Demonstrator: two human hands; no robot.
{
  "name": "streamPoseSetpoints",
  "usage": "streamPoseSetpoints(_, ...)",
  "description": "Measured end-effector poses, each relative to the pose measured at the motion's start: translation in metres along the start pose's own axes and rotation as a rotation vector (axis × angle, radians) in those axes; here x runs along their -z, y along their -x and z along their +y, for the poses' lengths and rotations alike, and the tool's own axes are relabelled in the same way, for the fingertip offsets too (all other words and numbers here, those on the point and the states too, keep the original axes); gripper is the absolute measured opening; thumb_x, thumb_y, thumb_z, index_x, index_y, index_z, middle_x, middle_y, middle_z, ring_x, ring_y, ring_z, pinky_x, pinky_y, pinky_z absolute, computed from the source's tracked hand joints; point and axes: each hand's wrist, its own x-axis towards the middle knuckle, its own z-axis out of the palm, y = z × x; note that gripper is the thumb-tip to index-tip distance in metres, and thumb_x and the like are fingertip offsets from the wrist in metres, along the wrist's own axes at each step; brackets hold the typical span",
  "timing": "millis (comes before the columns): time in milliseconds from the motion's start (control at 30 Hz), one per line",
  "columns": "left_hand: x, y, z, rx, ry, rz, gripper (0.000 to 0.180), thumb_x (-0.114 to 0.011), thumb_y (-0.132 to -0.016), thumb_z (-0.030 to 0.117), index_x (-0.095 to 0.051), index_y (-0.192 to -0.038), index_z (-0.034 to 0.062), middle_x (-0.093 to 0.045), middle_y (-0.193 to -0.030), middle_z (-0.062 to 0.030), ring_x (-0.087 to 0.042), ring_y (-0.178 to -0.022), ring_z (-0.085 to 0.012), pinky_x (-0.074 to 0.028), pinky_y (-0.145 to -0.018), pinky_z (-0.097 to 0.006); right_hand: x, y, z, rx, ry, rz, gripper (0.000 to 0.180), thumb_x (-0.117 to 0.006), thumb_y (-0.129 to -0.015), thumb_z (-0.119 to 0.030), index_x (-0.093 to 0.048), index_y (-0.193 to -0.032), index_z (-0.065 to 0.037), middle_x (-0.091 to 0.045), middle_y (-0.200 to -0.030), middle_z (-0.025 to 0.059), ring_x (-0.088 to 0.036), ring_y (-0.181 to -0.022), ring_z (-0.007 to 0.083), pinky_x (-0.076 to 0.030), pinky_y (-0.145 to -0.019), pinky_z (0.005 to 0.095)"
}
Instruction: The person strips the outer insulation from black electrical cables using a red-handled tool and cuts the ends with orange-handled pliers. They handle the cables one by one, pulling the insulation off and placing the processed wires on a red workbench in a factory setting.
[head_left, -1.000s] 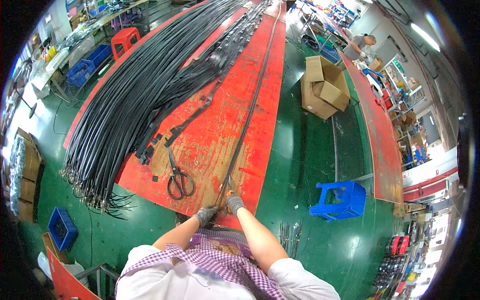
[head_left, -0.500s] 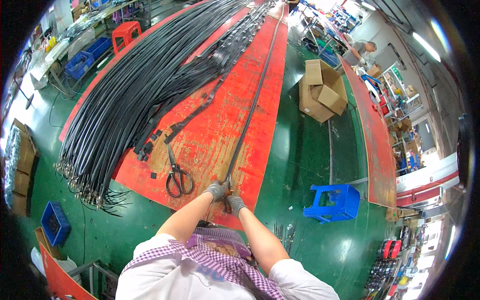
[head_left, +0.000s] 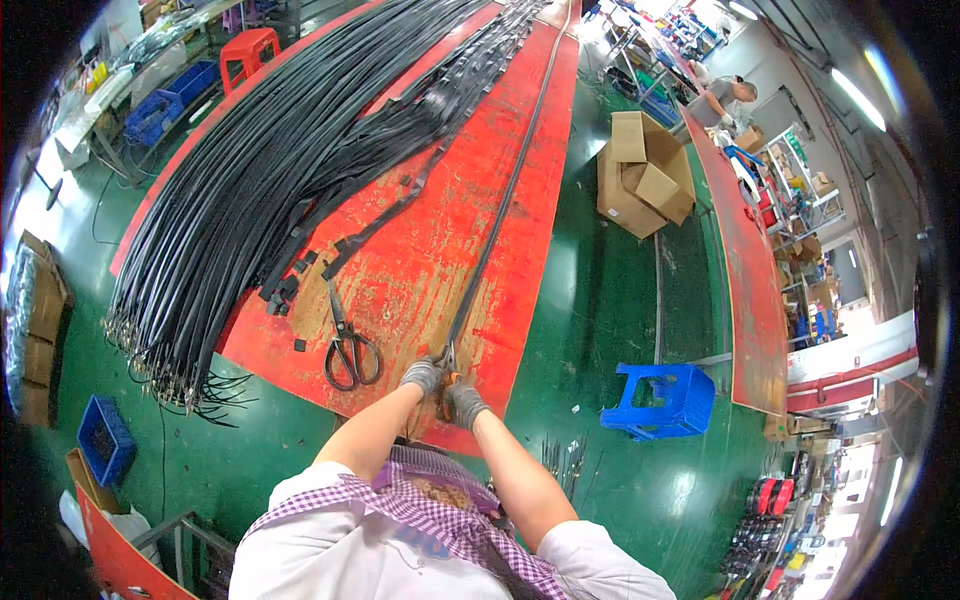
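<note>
Just ahead of left hand (head_left: 424,376), grip unclear, and right hand (head_left: 464,404), clutching orange-handled tool (head_left: 453,378): black cable (head_left: 497,225), running away.

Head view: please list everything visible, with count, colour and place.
Long tables: two, red, centre, right
Cable bundle: one, black, table's left
Flat strips: many, black, beside bundle
Single strip: one, black, table's right
Scissors: one, black, left of hands
Stool: one, red, upper left
Second stool: one, blue, lower right
Open box: one, brown, upper right
Crates: several, blue, left
Person: one, grey-topped, upper right
Tool: one, orange-handled, at hands
Clutter: uncountable, mixed, edges
Left hand: one, grey-gloved, centre
Right hand: one, grey-gloved, centre
</note>
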Motion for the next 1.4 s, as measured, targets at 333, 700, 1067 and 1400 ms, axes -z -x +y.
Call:
streamPoseSetpoints(333,0.020,0.036,0.048,0.146,-0.022,0.106,0.030,-0.050,-0.076,0.030,-0.056,-0.095,0.0073,-0.058,-0.082,-0.0178,-0.054,-0.072,-0.0319,-0.042,-0.065,-0.037,0.011,-0.024,0.011,-0.013,0.257,-0.120,0.007,-0.042,-0.071,-0.009,-0.047,-0.072,-0.005,-0.047,-0.057,0.0105,-0.050,-0.047,0.0257,-0.043,-0.040,0.0403)
streamPoseSetpoints(700,0.048,0.035,-0.001,-0.156,0.155,-0.689,0.026,-0.053,-0.076,0.027,-0.051,-0.094,0.0084,-0.056,-0.094,-0.0018,-0.051,-0.085,-0.0174,-0.039,-0.076,-0.033,-0.004,0.001,0.000,0.078,-0.009,-0.004,0.011,-0.045,-0.070,-0.008,-0.045,-0.080,-0.008,-0.047,-0.061,0.0072,-0.049,-0.049,0.0250,-0.042,-0.041,0.0405)
streamPoseSetpoints(1067,0.051,0.063,0.005,0.382,1.099,-0.515,0.021,-0.049,-0.081,0.017,-0.053,-0.097,0.0043,-0.059,-0.082,-0.0089,-0.058,-0.068,-0.0178,-0.048,-0.059,-0.030,-0.001,-0.006,-0.002,0.037,0.025,0.095,0.014,-0.048,-0.066,-0.008,-0.046,-0.080,-0.007,-0.049,-0.065,0.0086,-0.051,-0.054,0.0261,-0.046,-0.048,0.0437)
streamPoseSetpoints(1400,0.044,0.112,-0.003,0.407,0.757,-0.471,0.029,-0.054,-0.080,0.027,-0.054,-0.101,0.0067,-0.058,-0.077,-0.0038,-0.053,-0.062,-0.0132,-0.044,-0.054,-0.028,-0.039,0.042,-0.045,0.364,0.470,0.062,0.017,-0.047,-0.075,-0.021,-0.049,-0.078,-0.004,-0.054,-0.065,0.0094,-0.056,-0.060,0.0190,-0.044,-0.050,0.0341)
